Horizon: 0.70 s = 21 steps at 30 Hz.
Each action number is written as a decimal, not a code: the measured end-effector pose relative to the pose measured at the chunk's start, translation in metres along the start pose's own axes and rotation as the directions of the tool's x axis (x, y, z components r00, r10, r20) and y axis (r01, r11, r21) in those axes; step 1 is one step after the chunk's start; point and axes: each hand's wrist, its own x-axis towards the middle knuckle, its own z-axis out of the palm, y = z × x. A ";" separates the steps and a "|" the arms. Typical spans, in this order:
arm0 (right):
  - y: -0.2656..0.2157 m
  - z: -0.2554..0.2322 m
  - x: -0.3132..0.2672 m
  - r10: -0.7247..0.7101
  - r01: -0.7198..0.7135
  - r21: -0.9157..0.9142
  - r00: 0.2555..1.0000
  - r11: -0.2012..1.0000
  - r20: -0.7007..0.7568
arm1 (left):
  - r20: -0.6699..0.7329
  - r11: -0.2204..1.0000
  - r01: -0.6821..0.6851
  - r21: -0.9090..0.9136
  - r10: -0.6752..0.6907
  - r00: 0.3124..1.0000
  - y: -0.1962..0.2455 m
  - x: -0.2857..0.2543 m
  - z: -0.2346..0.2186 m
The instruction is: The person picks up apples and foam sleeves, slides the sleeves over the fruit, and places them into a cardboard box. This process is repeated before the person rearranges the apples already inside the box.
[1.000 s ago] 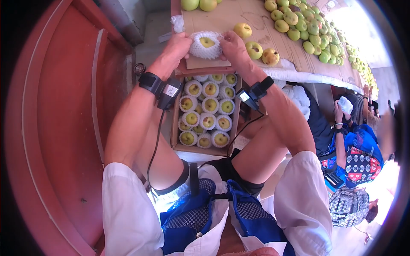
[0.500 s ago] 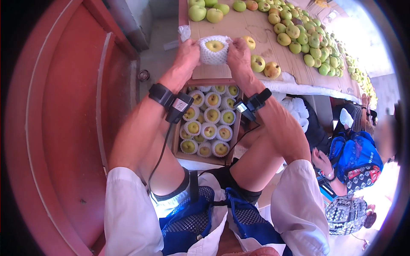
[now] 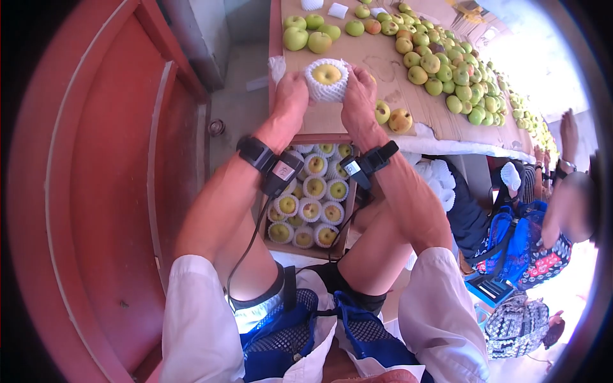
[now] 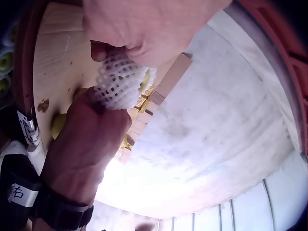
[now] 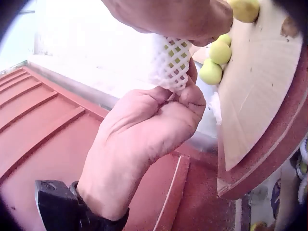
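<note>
A yellow-green apple (image 3: 327, 74) wrapped in a white foam net (image 3: 327, 92) is held up between both hands over the table's near edge. My left hand (image 3: 291, 102) pinches the net's left side, and my right hand (image 3: 361, 102) grips its right side. In the left wrist view the net (image 4: 120, 79) covers most of the apple, with the left hand (image 4: 149, 29) above it and the right hand (image 4: 86, 134) below. The right wrist view shows the net (image 5: 172, 62) between the left hand's (image 5: 144, 125) fingers and the right hand (image 5: 178, 19).
Below the hands stands a box (image 3: 348, 246) of net-wrapped apples. Loose apples (image 3: 460, 80) are heaped on the cardboard-covered table (image 3: 357, 57), with several at its back left. A red door (image 3: 115, 223) is at the left; another person (image 3: 523, 249) is at the right.
The wrapped apple and both hands have shifted right and slightly down in the head view. The apple's top shows more openly in the net. The person at the right has raised an arm.
</note>
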 end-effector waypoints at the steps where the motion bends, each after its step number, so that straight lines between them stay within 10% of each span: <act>1: 0.000 -0.003 0.001 0.009 -0.009 0.022 1.000 1.000 0.003 | 0.056 1.000 0.001 -0.018 0.000 0.998 0.002 -0.001 -0.001; 21: -0.005 -0.016 0.019 0.046 -0.068 0.309 0.996 0.949 0.077 | 0.130 0.963 0.029 -0.268 0.006 0.992 -0.001 -0.008 0.014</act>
